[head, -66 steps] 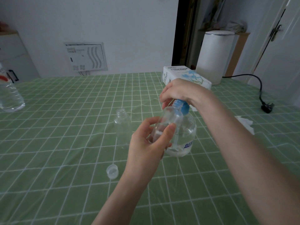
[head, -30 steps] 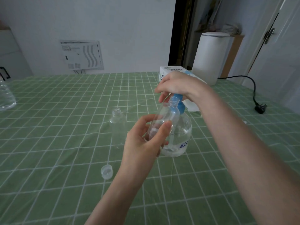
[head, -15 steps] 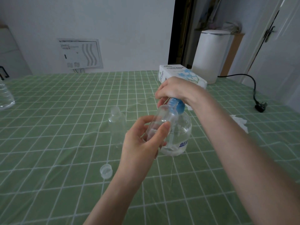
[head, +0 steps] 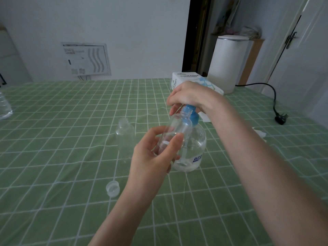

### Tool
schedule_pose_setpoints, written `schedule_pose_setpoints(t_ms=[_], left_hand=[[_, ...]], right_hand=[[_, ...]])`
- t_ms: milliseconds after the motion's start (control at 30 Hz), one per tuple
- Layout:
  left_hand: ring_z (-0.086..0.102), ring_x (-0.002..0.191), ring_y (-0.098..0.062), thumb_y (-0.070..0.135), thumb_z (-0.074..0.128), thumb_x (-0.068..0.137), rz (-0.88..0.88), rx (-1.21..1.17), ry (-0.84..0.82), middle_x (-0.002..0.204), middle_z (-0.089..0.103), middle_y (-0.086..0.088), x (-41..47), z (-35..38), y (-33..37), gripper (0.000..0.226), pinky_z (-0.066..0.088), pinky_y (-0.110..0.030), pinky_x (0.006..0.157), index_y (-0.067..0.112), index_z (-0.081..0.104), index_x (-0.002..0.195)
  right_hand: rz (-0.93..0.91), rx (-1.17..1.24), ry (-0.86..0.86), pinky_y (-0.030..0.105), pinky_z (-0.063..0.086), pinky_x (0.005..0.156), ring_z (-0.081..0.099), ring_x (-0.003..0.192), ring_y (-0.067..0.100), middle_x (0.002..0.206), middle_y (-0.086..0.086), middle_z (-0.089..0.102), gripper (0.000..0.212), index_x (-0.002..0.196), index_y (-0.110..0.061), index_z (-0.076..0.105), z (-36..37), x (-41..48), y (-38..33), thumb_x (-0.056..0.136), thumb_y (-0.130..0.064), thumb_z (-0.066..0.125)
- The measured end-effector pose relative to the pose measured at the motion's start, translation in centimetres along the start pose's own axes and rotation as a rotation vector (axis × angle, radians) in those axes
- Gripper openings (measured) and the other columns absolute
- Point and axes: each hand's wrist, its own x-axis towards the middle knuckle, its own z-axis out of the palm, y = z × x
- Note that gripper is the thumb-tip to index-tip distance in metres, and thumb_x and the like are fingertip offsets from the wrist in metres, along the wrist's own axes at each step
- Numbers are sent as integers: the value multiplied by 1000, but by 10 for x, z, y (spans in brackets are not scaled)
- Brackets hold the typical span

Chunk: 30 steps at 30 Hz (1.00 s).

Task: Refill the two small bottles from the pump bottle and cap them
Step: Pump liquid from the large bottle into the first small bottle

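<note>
The clear, round pump bottle (head: 193, 148), blue-collared and part full, stands upright, its head under the right hand (head: 191, 95). The held small bottle (head: 174, 132), uncapped and gripped by the left hand (head: 152, 160), tilts with its neck beside the collar. The standing small bottle (head: 125, 137) is open at the pump bottle's 9 o'clock, and a translucent cap (head: 112, 188) lies at 7 o'clock.

The right hand (head: 191, 96) is covering the pump head of the pump bottle (head: 193, 148), so the nozzle is lying out of sight. The left hand (head: 152, 162) is wrapping the lower body of the small bottle (head: 175, 128), hiding its base. The pump bottle's blue label is printing too small to read. The left edge is cutting off a water bottle (head: 4, 107). The right wrist is masking part of the tissue box (head: 184, 79), and the forearm is hiding most of a white tissue (head: 313, 134).
</note>
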Motion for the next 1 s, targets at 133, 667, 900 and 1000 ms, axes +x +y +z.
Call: schedule_pose_setpoints(t_ms=[133, 667, 900, 1000], left_hand=[[64, 55, -6, 47, 65, 63, -7, 20, -1, 72, 70, 7, -1, -1, -2, 33, 41, -13, 42, 26, 66, 89], [63, 55, -6, 47, 66, 62, 0, 0, -9, 73, 71, 8, 1, 0, 2, 25, 42, -14, 43, 33, 67, 83], [64, 57, -7, 50, 65, 60, -5, 14, -5, 74, 71, 7, 0, -1, 0, 31, 42, -13, 44, 32, 67, 85], [65, 56, -7, 48, 66, 61, -10, 19, 3, 73, 71, 7, 0, -1, -2, 31, 40, -13, 42, 29, 67, 86]], right_hand=[[21, -20, -21, 44, 50, 100, 64, 111, 31, 118, 14, 68, 38, 125, -8, 61, 6, 1, 4, 89, -21, 62], [-23, -3, 20, 34, 53, 83, 66, 100, 26, 109, 10, 73, 30, 116, -10, 65, -2, 4, 3, 90, -25, 61], [32, -27, -23, 38, 52, 86, 65, 106, 29, 114, 10, 70, 36, 121, -13, 63, 1, 2, 5, 88, -26, 63], [53, -15, -56, 38, 52, 87, 66, 107, 32, 116, 12, 69, 36, 120, -11, 63, 5, 3, 7, 86, -25, 64]])
